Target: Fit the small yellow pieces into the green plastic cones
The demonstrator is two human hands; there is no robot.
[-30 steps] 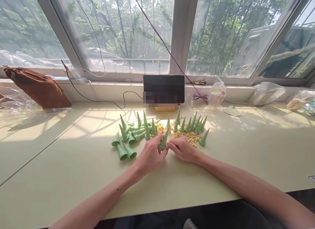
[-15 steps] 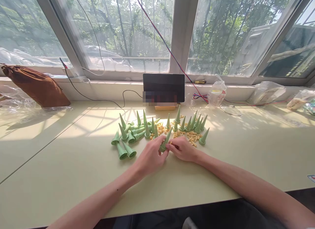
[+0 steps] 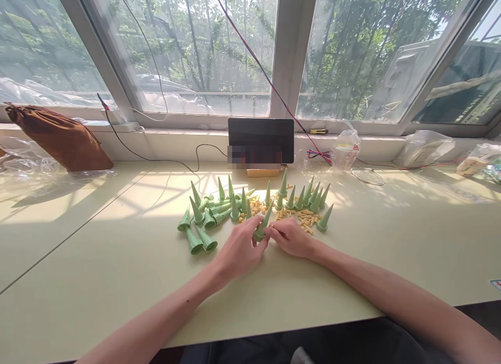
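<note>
My left hand (image 3: pixel 243 245) is closed around the base of a green plastic spike (image 3: pixel 264 224), whose point tilts up and slightly right. Against the right side of that spike, my right hand (image 3: pixel 289 236) pinches a small yellow plastic piece, mostly covered by the fingertips. Just beyond the hands lie loose yellow plastic pieces (image 3: pixel 307 219), short and peg-like. Several green spikes stand upright behind them, one of them (image 3: pixel 324 218) at the right end. To the left, more green spikes (image 3: pixel 206 239) lie on their sides with hollow ends showing.
The pale table (image 3: pixel 117 280) runs to a window sill. A dark screen (image 3: pixel 260 137) leans at the back on a small brown stand (image 3: pixel 263 173). A brown drawstring bag (image 3: pixel 64 139) stands far left; a plastic bag with a cup (image 3: pixel 346 149) and coiled cable (image 3: pixel 367 176) lie back right.
The spike in my left hand has tilted a little to the right. My right fingertips stay at its side, and the yellow piece shows less than half a second ago.
</note>
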